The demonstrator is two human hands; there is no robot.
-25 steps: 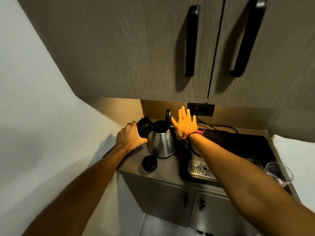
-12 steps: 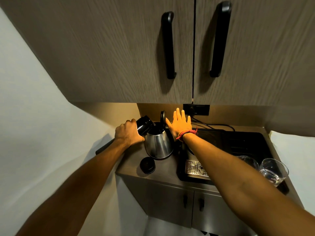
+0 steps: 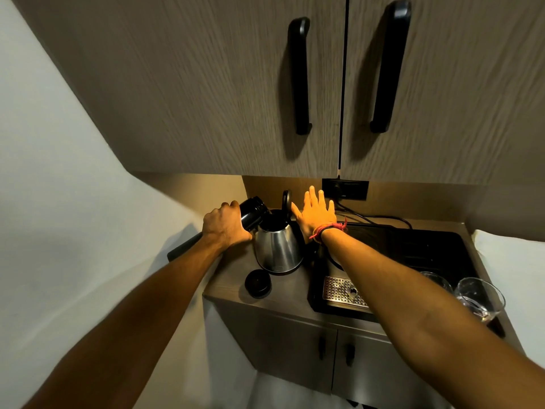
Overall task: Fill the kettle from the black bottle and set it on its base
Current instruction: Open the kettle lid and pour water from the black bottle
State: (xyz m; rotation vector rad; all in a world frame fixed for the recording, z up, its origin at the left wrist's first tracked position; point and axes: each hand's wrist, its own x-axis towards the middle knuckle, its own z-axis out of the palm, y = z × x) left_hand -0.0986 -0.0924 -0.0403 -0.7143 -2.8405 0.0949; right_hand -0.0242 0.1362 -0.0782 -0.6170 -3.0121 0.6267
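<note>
A steel kettle (image 3: 278, 249) stands on the countertop with its black lid (image 3: 286, 199) flipped up. My left hand (image 3: 225, 225) grips the black bottle (image 3: 253, 212), tipped with its mouth at the kettle's opening. My right hand (image 3: 315, 212) is flat with fingers spread, just right of the raised lid, thumb close to it. The bottle's black cap (image 3: 258, 283) lies on the counter in front of the kettle. The kettle's base is mostly hidden under my right forearm.
A black tray (image 3: 413, 249) with a perforated metal drip plate (image 3: 342, 292) fills the counter's right side. Two clear glasses (image 3: 477, 296) stand at its right end. A wall socket (image 3: 345, 188) with cords sits behind. Upper cabinets (image 3: 295, 84) hang close overhead.
The view has shifted, so the cabinets and counter sit differently in frame. Both hands, the bottle and the kettle keep the same pose relative to each other.
</note>
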